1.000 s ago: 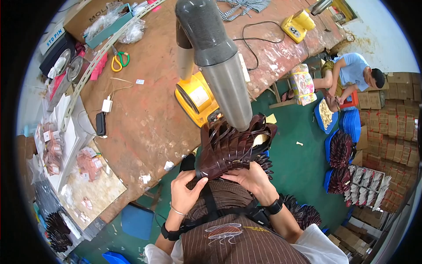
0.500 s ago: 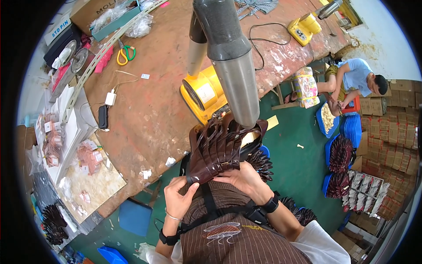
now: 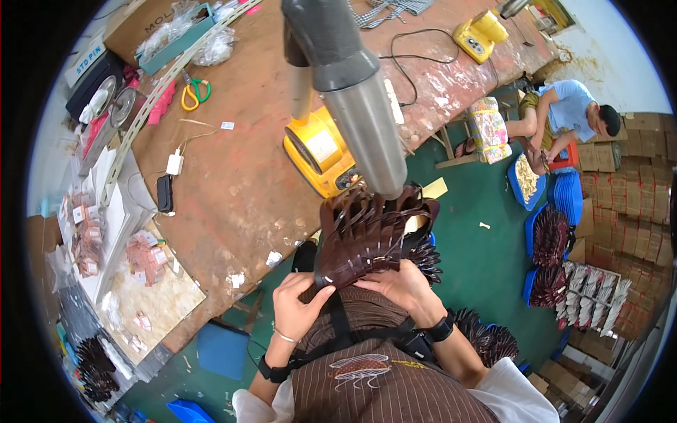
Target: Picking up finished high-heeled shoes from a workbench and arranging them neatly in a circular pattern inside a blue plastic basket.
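A dark brown strappy shoe upper (image 3: 361, 243) is held up in front of my body, just off the table's edge. My left hand (image 3: 300, 304) pinches its lower left end between thumb and fingers. Along the lower right edge, my right hand (image 3: 405, 289) grips it with the fingers partly behind it. Directly over the straps hangs the metal nozzle (image 3: 370, 134) of a hot-air blower with a yellow base (image 3: 321, 151). The nozzle's tip covers part of the upper edge, and whether it touches the straps I cannot tell.
The worn reddish table (image 3: 226, 190) carries green-and-yellow scissors (image 3: 192, 93), a white plug adapter (image 3: 175, 162) and a second yellow blower (image 3: 481, 35). At the right, a seated person (image 3: 568, 113) works beside blue trays (image 3: 563, 197). More dark uppers (image 3: 486, 335) lie by my right arm.
The shoe upper and both hands have shifted slightly right in view, and the upper looks turned a little under the nozzle. Both hands keep their hold.
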`<move>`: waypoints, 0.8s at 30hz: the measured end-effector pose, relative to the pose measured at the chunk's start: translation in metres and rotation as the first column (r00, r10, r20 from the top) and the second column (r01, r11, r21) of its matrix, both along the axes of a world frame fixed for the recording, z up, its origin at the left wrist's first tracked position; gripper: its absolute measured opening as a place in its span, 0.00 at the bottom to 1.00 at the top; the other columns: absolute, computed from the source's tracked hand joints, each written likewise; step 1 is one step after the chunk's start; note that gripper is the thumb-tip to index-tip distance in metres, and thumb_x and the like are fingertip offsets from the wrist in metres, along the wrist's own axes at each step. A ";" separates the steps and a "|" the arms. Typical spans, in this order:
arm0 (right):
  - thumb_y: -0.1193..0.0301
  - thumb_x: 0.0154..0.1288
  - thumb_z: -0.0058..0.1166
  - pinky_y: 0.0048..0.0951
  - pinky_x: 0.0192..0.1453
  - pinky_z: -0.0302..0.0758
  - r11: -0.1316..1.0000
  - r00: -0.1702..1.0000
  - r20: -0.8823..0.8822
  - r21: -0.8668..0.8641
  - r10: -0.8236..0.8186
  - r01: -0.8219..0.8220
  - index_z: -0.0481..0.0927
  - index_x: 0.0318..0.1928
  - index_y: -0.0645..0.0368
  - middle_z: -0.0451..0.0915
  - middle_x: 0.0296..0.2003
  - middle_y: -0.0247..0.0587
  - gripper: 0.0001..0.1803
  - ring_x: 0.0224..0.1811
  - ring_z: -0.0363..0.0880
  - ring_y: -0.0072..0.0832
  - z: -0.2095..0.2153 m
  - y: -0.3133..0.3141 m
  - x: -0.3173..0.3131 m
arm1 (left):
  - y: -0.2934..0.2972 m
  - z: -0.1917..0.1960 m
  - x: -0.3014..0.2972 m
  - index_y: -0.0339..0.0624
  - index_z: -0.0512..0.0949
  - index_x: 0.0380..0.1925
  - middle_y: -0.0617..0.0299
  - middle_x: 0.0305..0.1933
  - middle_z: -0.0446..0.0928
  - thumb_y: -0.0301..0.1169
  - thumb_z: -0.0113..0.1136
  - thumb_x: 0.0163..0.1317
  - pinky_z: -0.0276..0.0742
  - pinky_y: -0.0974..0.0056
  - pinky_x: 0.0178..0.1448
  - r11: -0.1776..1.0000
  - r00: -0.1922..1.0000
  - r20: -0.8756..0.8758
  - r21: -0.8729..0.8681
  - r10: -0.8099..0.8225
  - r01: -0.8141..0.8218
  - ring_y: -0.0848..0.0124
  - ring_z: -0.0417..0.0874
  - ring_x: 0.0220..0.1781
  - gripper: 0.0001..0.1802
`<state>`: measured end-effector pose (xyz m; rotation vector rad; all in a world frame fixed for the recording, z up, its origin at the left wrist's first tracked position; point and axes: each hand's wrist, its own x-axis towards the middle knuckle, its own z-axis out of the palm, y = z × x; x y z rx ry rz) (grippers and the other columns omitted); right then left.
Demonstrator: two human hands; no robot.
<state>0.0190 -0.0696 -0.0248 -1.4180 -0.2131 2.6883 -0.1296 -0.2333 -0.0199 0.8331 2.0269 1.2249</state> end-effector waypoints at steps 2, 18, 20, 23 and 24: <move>0.67 0.68 0.37 0.54 0.61 0.66 0.996 0.996 -0.012 0.017 -0.088 0.089 0.67 0.51 0.72 0.68 0.51 0.61 0.20 0.56 0.66 0.54 -0.001 0.005 0.009 | 0.017 -0.006 0.001 0.33 0.79 0.32 0.52 0.32 0.79 0.32 0.68 0.46 0.73 0.62 0.41 0.998 0.998 -0.020 0.034 -0.053 0.053 0.57 0.79 0.35 0.16; 0.63 0.70 0.35 0.53 0.64 0.64 0.904 0.914 0.010 0.150 -0.405 0.399 0.63 0.55 0.74 0.64 0.54 0.65 0.24 0.59 0.64 0.54 0.016 0.016 0.035 | 0.085 -0.003 0.006 0.35 0.78 0.42 0.53 0.36 0.78 0.35 0.64 0.51 0.72 0.62 0.44 0.963 0.967 0.047 0.113 -0.251 0.244 0.58 0.78 0.38 0.19; 0.63 0.69 0.35 0.53 0.63 0.65 0.900 0.909 0.013 0.149 -0.417 0.410 0.64 0.55 0.72 0.66 0.54 0.63 0.23 0.58 0.65 0.53 0.022 0.013 0.030 | 0.085 0.004 -0.001 0.35 0.78 0.42 0.52 0.36 0.78 0.34 0.65 0.51 0.72 0.63 0.44 0.964 0.966 0.066 0.104 -0.250 0.243 0.58 0.78 0.38 0.19; 0.63 0.69 0.35 0.53 0.62 0.66 0.907 0.918 0.021 0.163 -0.396 0.388 0.66 0.54 0.70 0.68 0.53 0.59 0.23 0.57 0.67 0.51 0.031 0.006 0.023 | 0.077 0.011 -0.007 0.32 0.79 0.34 0.51 0.34 0.78 0.31 0.64 0.50 0.72 0.64 0.43 0.965 0.974 0.048 0.153 -0.223 0.213 0.59 0.79 0.37 0.14; 0.61 0.69 0.36 0.52 0.62 0.66 0.910 0.927 0.009 0.192 -0.376 0.367 0.64 0.55 0.71 0.66 0.55 0.61 0.25 0.58 0.66 0.52 0.030 0.003 0.025 | 0.074 0.014 -0.008 0.32 0.79 0.34 0.51 0.35 0.78 0.31 0.65 0.50 0.72 0.64 0.44 0.963 0.970 0.048 0.140 -0.238 0.229 0.59 0.79 0.37 0.14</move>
